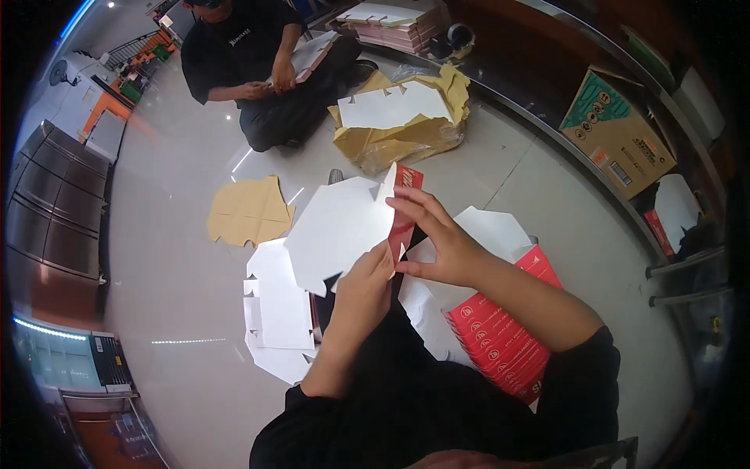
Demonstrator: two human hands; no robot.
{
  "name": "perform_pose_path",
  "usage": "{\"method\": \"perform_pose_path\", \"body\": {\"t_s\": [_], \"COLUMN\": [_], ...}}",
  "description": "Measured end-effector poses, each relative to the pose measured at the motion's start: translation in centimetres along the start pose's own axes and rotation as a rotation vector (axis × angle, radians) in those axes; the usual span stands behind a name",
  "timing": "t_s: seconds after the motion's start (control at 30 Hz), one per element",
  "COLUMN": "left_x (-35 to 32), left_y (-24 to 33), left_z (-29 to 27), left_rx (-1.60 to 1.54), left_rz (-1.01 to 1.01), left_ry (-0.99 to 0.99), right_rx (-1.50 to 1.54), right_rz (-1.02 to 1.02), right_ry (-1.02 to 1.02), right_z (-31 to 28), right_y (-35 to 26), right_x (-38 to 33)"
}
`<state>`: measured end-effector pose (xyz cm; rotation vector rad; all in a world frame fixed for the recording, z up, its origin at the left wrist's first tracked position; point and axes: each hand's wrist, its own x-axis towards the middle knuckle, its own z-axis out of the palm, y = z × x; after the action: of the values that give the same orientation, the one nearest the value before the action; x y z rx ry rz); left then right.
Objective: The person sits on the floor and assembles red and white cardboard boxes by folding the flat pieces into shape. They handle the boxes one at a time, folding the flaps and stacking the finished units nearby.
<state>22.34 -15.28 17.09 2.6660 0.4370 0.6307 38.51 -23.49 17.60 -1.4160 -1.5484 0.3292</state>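
Between my hands is a cardboard box blank (340, 227), white on its inner face, with a red printed side panel (406, 207) standing up along its right edge. My left hand (366, 285) grips the blank's near corner by the lower end of that panel. My right hand (444, 242) has its fingertips on the panel's upper part and its thumb by the lower end, close to my left fingers. Flat white blanks (281, 313) with cut notches lie on the floor to my left. By my right forearm sits a nested stack of red part-folded boxes (500, 344) with white insides.
A brown paper piece (248, 211) lies on the tiled floor ahead. Beyond it stands a torn yellow-brown wrapper (426, 141) around white blanks. A seated co-worker (258, 78) holds another blank. A low shelf along the right carries stacked blanks (394, 27), a tape roll and a brown carton (621, 141).
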Motion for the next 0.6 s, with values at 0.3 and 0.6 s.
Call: {"method": "perform_pose_path", "body": {"t_s": [0.3,0.6], "left_x": [0.7,0.1], "left_y": [0.5,-0.8], "left_z": [-1.2,-2.8], "left_rx": [-0.085,-0.203], "left_rz": [-0.028,-0.334], "left_ry": [-0.028,-0.322], "right_rx": [0.244,0.379], "right_rz": [0.095,0.433], "right_ry": [0.099,0.119], "right_z": [0.9,0.0], "right_y": [0.2,0.6], "right_x": [-0.1,0.0]}}
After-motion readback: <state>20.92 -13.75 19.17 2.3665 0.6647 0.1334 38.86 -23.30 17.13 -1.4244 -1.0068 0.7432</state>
